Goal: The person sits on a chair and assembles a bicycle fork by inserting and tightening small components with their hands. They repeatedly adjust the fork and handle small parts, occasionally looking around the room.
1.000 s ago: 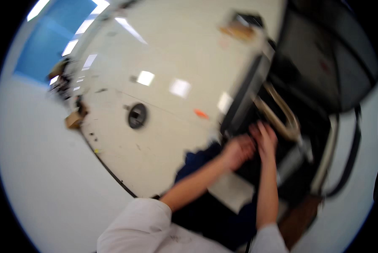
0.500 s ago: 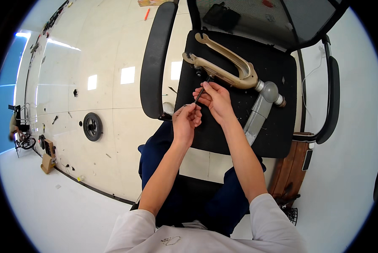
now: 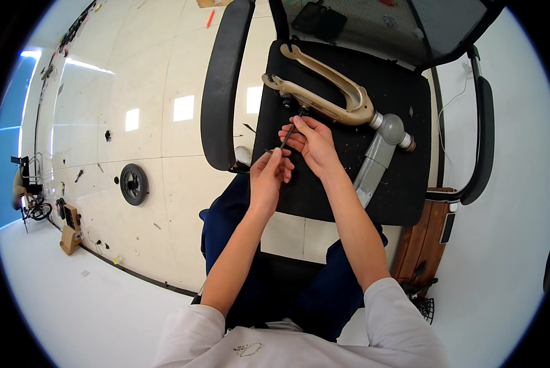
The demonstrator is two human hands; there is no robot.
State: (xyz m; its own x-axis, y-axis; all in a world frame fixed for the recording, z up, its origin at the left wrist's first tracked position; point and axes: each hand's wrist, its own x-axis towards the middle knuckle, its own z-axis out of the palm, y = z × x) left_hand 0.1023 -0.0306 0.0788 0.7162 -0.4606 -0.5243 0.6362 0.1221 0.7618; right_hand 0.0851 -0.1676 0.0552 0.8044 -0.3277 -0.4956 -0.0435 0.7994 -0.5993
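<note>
A thin black hex key (image 3: 285,140) slants between my two hands, its far end at the side of a gold-coloured wheel fork (image 3: 333,110). My left hand (image 3: 267,183) pinches its near end, where a short bent arm sticks out. Further up the shaft, the fingers of my right hand (image 3: 315,146) close around it, just below the fork leg. The fork lies on a black chair seat (image 3: 324,199), its two open-ended legs toward the upper left. A grey metal tube (image 3: 373,165) with a rounded joint is attached at its other end. My fingers partly hide the shaft.
A black armrest (image 3: 226,86) rises just left of my hands, another armrest (image 3: 485,141) at the right. The mesh backrest (image 3: 373,27) stands beyond the seat. On the tiled floor at left lies a small wheel (image 3: 134,184); a wooden box (image 3: 419,245) stands at lower right.
The view has shifted slightly, so the chair and fork sit a little higher and further left. Both hands keep their grip on the hex key, with only slight finger movement.
</note>
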